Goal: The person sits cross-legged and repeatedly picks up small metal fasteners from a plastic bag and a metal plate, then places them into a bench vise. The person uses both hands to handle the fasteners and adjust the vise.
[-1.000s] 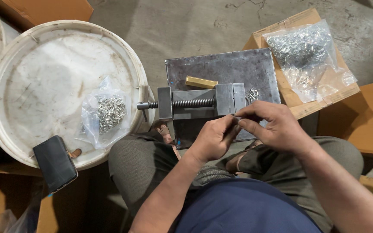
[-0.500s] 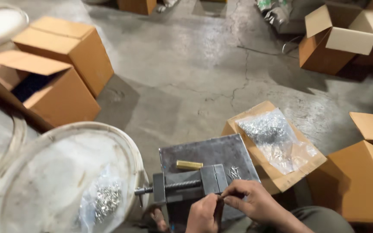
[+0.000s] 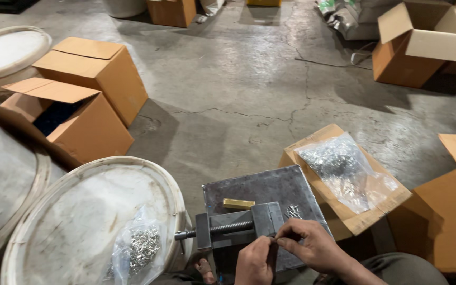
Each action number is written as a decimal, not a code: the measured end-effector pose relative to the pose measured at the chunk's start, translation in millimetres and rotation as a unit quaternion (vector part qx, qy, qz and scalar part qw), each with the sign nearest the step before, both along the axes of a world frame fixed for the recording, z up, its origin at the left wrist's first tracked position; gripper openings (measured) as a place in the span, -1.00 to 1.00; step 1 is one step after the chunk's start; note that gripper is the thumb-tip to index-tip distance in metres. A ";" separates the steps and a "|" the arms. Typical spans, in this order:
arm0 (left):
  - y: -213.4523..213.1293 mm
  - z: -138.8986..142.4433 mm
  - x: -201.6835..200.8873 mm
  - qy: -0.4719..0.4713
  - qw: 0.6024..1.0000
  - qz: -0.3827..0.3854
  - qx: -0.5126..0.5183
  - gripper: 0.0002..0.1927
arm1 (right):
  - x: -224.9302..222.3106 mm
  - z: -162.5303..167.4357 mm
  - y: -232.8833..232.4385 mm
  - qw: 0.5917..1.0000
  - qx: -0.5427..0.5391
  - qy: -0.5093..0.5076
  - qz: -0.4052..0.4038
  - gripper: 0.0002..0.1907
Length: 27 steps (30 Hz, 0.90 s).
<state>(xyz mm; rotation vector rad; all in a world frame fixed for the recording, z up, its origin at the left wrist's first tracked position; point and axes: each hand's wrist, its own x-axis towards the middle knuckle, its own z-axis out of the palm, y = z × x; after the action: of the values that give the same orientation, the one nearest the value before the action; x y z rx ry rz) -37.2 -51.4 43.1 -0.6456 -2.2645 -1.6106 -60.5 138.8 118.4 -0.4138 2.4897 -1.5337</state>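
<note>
At nine o'clock of my hands I see a white drum lid (image 3: 69,221) carrying a clear bag of small metal parts (image 3: 138,250) near its right rim. The small vise (image 3: 238,228) sits on a steel plate (image 3: 270,187), screw pointing left. My left hand (image 3: 256,262) and right hand (image 3: 312,245) meet at the vise's near edge, fingers pinched together on something too small to tell. At two o'clock, a second bag (image 3: 347,171) lies on cardboard (image 3: 317,138); bare concrete floor (image 3: 249,79) opens at twelve.

- Cracked concrete floor (image 3: 249,79) carries everything.
- My steel plate (image 3: 270,190): vise (image 3: 238,227), brass bar (image 3: 238,203).
- Cardboard boxes (image 3: 96,79), white drum lids (image 3: 80,221) around.
</note>
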 end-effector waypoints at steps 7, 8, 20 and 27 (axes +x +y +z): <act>0.3 14.6 -1.5 -0.106 0.992 -0.017 0.069 -0.96 | -7.8 -6.7 5.6 0.993 0.021 0.078 -0.085 -0.92; 0.2 13.2 -1.1 -0.030 0.997 -0.007 0.076 -0.94 | -15.4 -10.0 7.7 0.990 0.003 0.060 -0.128 -0.87; -11.2 12.7 2.0 -0.150 0.976 -0.057 0.150 -0.84 | -48.4 1.8 -15.8 0.973 0.115 0.197 -0.032 -0.89; -12.6 5.8 4.0 -0.152 0.971 -0.068 0.170 -0.85 | -47.0 0.0 -21.1 0.968 0.131 0.212 -0.007 -0.90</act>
<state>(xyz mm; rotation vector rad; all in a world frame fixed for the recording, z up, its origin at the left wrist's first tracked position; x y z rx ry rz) -33.2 -64.0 48.8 -0.5002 -2.0915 -2.2323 -107.5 117.6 118.4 -0.7460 2.9705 -1.1930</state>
